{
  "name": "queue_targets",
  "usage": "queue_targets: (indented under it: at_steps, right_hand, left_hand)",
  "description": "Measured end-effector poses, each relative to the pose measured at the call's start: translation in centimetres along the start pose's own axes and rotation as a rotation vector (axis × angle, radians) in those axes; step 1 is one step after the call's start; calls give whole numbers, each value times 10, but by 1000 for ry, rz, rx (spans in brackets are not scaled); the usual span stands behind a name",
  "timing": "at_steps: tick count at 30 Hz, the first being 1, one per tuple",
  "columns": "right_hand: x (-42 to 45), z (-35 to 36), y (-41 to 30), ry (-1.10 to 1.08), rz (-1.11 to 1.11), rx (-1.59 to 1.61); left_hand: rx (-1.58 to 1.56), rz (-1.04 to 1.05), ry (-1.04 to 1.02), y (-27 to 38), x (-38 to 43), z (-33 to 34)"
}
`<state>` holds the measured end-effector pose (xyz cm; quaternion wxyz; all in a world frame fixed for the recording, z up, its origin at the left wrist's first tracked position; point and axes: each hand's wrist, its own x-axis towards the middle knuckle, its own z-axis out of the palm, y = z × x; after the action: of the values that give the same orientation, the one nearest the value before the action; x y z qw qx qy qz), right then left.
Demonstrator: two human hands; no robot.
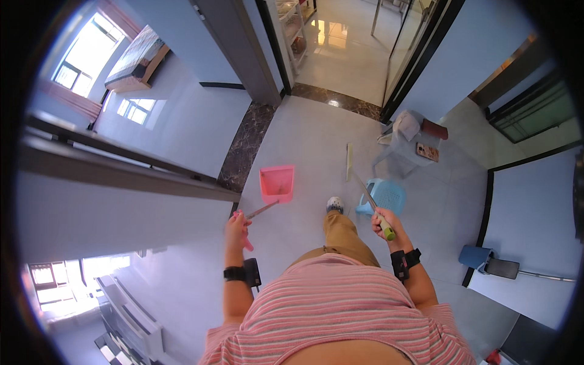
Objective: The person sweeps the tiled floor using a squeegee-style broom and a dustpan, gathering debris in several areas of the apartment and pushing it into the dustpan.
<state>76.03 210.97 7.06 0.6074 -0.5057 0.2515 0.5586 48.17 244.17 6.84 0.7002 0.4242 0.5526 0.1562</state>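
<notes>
My left hand [237, 228] grips the pink handle of a long-handled dustpan. Its pink pan [277, 184] is on or just above the tiled floor, with a little debris inside. My right hand [384, 222] is closed around the pale handle, green at its end, of a long-handled floor sweeper or squeegee. The narrow pale head [349, 162] of that tool lies at the floor ahead, right of the pan. Beside the shaft stands a light blue plastic stool [388, 197], close to my right hand in the picture.
A clear plastic chair or stool [401, 153] at the right carries a phone [427, 152] and cloth items. Dark marble thresholds [246, 141] mark doorways ahead and left. A glass door [401, 50] stands ahead. A blue bin [475, 257] is by the right wall.
</notes>
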Motion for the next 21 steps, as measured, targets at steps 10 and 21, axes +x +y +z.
queue_targets:
  at_steps: [10, 21]
  right_hand:
    - [82, 45, -141, 20, 37, 34]
    - [186, 101, -218, 131, -27, 199]
  left_hand:
    - [-68, 9, 16, 79, 90, 72]
    - [-34, -25, -138, 163, 226, 110]
